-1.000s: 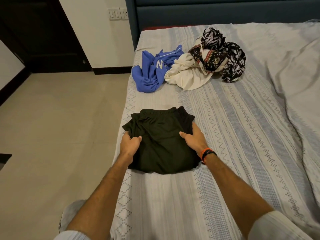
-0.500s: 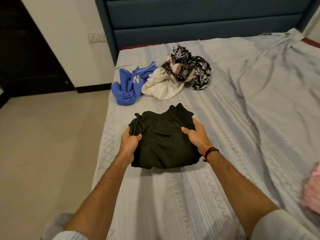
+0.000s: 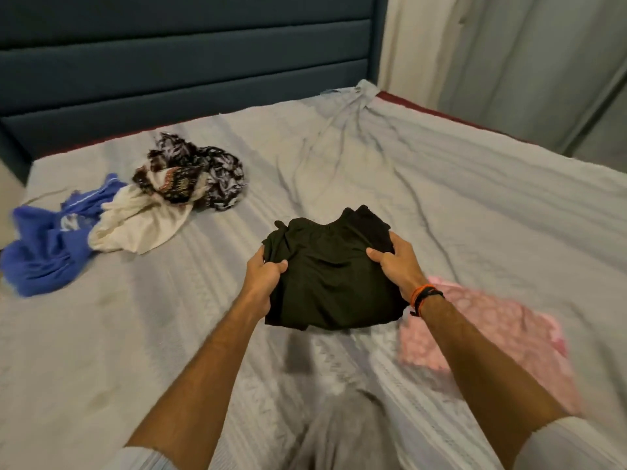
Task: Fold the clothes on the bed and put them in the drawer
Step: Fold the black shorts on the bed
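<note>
Folded black shorts (image 3: pixel 330 276) hang lifted above the bed (image 3: pixel 475 205), held from both sides. My left hand (image 3: pixel 263 274) grips their left edge with the thumb on top. My right hand (image 3: pixel 398 262) grips the right edge, also thumb on top, with orange and black bands at the wrist. A folded pink garment (image 3: pixel 488 337) lies on the bed just right of and below the shorts. At the far left lie unfolded clothes: a blue garment (image 3: pixel 44 252), a cream one (image 3: pixel 142 225) and a black-and-white patterned one (image 3: pixel 203 174).
A dark blue padded headboard (image 3: pixel 186 69) stands behind the bed. Pale curtains (image 3: pixel 509 62) hang at the right. The grey striped sheet is wrinkled toward the far right corner. No drawer is in view.
Both hands have lifted the folded black shorts off the sheet and carried them rightward. The view swung right, bringing the pink garment and the curtains into sight.
</note>
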Demonstrator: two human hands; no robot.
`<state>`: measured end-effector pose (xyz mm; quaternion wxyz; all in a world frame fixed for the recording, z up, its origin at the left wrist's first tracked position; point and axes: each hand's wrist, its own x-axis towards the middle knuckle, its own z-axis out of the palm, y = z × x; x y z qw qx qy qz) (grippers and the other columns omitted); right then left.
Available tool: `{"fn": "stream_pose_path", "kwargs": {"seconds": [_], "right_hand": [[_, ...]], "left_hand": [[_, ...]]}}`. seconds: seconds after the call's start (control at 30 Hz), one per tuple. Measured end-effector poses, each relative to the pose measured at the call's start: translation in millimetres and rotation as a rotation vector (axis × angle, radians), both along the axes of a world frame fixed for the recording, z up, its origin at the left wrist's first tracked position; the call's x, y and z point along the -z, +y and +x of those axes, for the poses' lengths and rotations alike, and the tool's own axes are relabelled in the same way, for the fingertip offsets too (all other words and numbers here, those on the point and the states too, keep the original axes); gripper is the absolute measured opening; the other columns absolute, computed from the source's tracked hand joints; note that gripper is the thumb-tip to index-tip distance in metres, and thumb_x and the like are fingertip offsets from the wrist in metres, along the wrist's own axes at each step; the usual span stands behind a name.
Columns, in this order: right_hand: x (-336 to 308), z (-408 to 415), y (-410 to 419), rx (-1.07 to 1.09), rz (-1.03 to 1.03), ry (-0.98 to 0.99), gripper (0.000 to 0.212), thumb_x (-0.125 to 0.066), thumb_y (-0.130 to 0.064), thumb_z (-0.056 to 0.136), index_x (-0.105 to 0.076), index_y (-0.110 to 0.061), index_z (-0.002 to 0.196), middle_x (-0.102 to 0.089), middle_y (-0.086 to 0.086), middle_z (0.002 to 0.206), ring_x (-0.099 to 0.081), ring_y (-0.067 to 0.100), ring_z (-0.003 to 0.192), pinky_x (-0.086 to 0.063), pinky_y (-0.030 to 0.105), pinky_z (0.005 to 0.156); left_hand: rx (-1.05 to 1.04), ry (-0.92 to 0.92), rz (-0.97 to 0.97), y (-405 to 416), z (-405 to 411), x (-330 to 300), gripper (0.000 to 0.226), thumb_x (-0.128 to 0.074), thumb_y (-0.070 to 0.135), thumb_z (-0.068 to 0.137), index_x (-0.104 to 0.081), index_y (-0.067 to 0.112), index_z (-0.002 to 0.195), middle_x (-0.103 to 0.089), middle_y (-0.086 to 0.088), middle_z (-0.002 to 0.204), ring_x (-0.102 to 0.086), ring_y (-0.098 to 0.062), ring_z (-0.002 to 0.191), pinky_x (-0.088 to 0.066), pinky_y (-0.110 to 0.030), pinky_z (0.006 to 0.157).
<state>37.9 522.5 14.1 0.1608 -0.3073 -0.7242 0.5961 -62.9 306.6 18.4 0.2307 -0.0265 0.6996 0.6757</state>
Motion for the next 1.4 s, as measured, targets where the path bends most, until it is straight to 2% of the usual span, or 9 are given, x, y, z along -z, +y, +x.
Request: {"fn": "stream_pose_path", "kwargs": {"seconds": [0.43, 0.63, 0.77, 1.03, 1.1, 1.17, 1.27, 1.33, 1.4], "right_hand": [[-7.0, 105.0, 111.1, 0.256, -0.070, 0.038, 0.038, -0.062, -0.007, 0.094, -0.059, -0.018, 0.131, -0.066, 0.000, 0.116, -0.063, 0.024, 0.106, -0.052, 0.043, 0.097], [-33.4, 206.7, 131.5, 0.365, -0.033, 0.066, 0.038, -0.062, -0.005, 0.094, -0.059, -0.015, 0.131, -0.066, -0.001, 0.110, -0.064, 0.013, 0.094, -0.053, 0.030, 0.079], [-47.5, 286.1, 137.2, 0.453, -0.018, 0.062, 0.039, -0.064, -0.005, 0.093, -0.059, -0.014, 0.131, -0.066, 0.001, 0.113, -0.064, 0.018, 0.097, -0.053, 0.036, 0.085], [-35.0, 472.0, 129.7, 0.693, 0.026, 0.055, 0.035, -0.063, -0.003, 0.092, -0.059, -0.014, 0.125, -0.065, -0.006, 0.105, -0.062, 0.012, 0.095, -0.051, 0.024, 0.074], [-15.6, 499.7, 125.5, 0.734, -0.038, 0.001, 0.036, -0.065, -0.008, 0.093, -0.057, -0.014, 0.128, -0.066, -0.003, 0.112, -0.063, 0.016, 0.099, -0.053, 0.028, 0.080], [11.1, 534.6, 120.3, 0.739, -0.079, -0.256, 0.057, -0.072, -0.030, 0.088, -0.050, -0.011, 0.138, -0.061, 0.005, 0.129, -0.060, 0.029, 0.115, -0.051, 0.040, 0.093], [50.9, 560.1, 108.1, 0.620, 0.174, -0.906, 0.094, -0.074, -0.054, 0.080, -0.031, -0.004, 0.146, -0.043, 0.015, 0.144, -0.045, 0.039, 0.130, -0.044, 0.047, 0.104], [64.5, 555.1, 99.4, 0.664, 0.458, -0.897, 0.085, -0.069, -0.051, 0.085, -0.032, -0.006, 0.146, -0.041, 0.018, 0.145, -0.042, 0.038, 0.131, -0.041, 0.049, 0.106], [67.4, 540.1, 93.8, 0.642, 0.663, -0.769, 0.076, -0.062, -0.051, 0.090, -0.036, -0.008, 0.147, -0.040, 0.017, 0.148, -0.039, 0.034, 0.135, -0.036, 0.047, 0.111]], "left_hand": [[0.251, 0.011, 0.026, 143.9, 52.9, -1.5, 0.048, -0.055, 0.000, 0.096, -0.052, 0.019, 0.140, -0.061, -0.004, 0.125, -0.059, -0.028, 0.111, -0.051, -0.043, 0.098], [0.379, 0.009, 0.093, 180.6, 129.7, -16.3, 0.048, -0.055, -0.003, 0.095, -0.054, 0.018, 0.138, -0.063, -0.004, 0.122, -0.062, -0.024, 0.102, -0.053, -0.038, 0.088], [0.484, -0.018, 0.137, 203.8, 195.3, -20.6, 0.047, -0.055, -0.004, 0.094, -0.055, 0.018, 0.136, -0.065, -0.003, 0.121, -0.064, -0.020, 0.099, -0.053, -0.034, 0.083], [0.768, -0.079, 0.138, 248.7, 343.1, 6.4, 0.049, -0.055, -0.003, 0.095, -0.052, 0.019, 0.138, -0.063, -0.005, 0.125, -0.063, -0.024, 0.108, -0.054, -0.044, 0.095], [0.836, -0.058, 0.067, 249.9, 356.6, 22.1, 0.048, -0.058, 0.003, 0.096, -0.048, 0.019, 0.140, -0.059, -0.005, 0.130, -0.059, -0.025, 0.114, -0.051, -0.044, 0.100], [0.984, 0.008, -0.131, 246.6, 375.4, 41.3, 0.063, -0.068, 0.019, 0.092, -0.038, 0.014, 0.147, -0.050, -0.008, 0.143, -0.052, -0.027, 0.125, -0.044, -0.043, 0.108], [1.179, 0.313, -0.579, 228.5, 392.5, 65.2, 0.097, -0.078, 0.029, 0.083, -0.017, 0.003, 0.153, -0.035, -0.017, 0.153, -0.040, -0.035, 0.138, -0.037, -0.043, 0.114], [1.137, 0.576, -0.701, 222.7, 401.8, 73.4, 0.087, -0.074, 0.028, 0.087, -0.019, 0.002, 0.149, -0.038, -0.020, 0.148, -0.043, -0.037, 0.134, -0.040, -0.044, 0.110], [1.109, 0.795, -0.662, 222.2, 408.5, 74.0, 0.079, -0.067, 0.033, 0.091, -0.021, 0.006, 0.150, -0.034, -0.019, 0.151, -0.038, -0.034, 0.137, -0.038, -0.045, 0.112]]}}
